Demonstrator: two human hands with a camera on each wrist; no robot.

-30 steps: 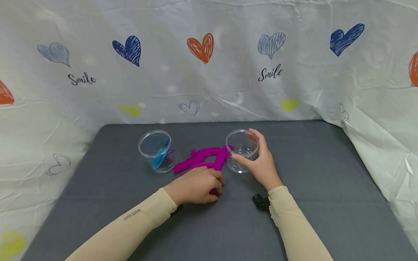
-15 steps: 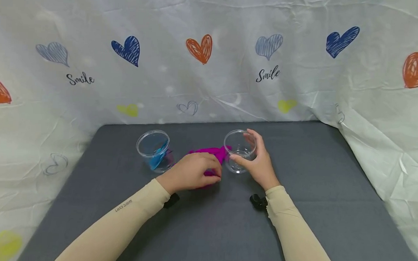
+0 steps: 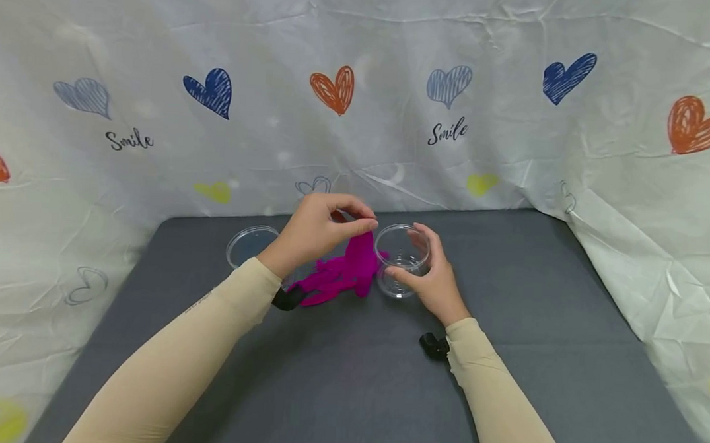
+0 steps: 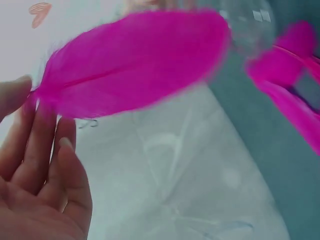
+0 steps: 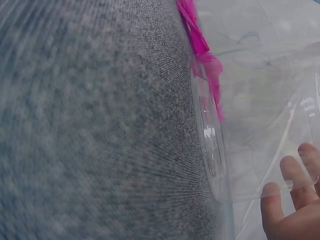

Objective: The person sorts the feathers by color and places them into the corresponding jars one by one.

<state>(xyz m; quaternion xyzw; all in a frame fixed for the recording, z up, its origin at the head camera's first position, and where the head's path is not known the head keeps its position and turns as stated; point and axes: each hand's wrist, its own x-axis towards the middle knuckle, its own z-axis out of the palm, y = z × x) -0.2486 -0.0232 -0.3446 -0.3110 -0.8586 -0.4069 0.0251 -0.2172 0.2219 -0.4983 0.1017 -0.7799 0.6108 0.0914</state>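
Note:
My left hand (image 3: 319,228) pinches a magenta feather (image 4: 135,65) at its quill end, between thumb and fingertips. The feather hangs above the other magenta feathers (image 3: 322,283), which lie in a loose pile on the table. Beside the pile, at its right, a clear plastic cup (image 3: 395,286) stands upright with nothing visible inside. Thumb and fingers of my right hand (image 3: 438,284) curve round that cup's right side. In the right wrist view, several fingertips (image 5: 290,170) show against the clear wall.
A second clear cup (image 3: 235,248) stands left of the pile, mostly hidden behind my left hand and wrist. The grey table (image 3: 347,393) backs onto a white curtain (image 3: 393,38) printed with hearts.
From the pile, my left hand has picked up one feather and risen with it toward the back. It now covers much of the left cup. My right hand keeps holding its cup.

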